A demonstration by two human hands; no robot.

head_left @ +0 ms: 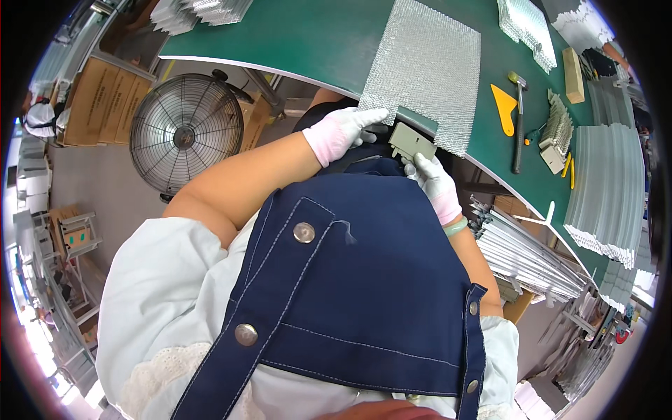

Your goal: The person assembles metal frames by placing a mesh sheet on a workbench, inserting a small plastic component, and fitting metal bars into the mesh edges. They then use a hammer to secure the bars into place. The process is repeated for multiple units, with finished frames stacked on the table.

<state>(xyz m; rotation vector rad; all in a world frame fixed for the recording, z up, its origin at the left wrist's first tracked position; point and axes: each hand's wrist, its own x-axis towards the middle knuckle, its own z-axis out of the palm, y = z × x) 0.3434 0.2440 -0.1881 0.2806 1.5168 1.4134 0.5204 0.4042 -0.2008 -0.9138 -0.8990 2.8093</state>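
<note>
Your left hand (344, 131) rests flat, fingers extended, on the near corner of the silver mesh sheet (424, 70) at the green counter (315, 35) edge, while your right hand (435, 182) pinches a small grey block (411, 142) just below it — its underside hidden by your apron (350, 280).

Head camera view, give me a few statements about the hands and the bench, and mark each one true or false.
1. Both hands wear white gloves. True.
2. The right hand holds a grey comb-like tool. True.
3. The left hand grips the hammer. False: it rests at the edge of the silver mesh sheet; the hammer lies apart on the green bench.
4. The scraper beside the hammer is red. False: yellow.
</note>
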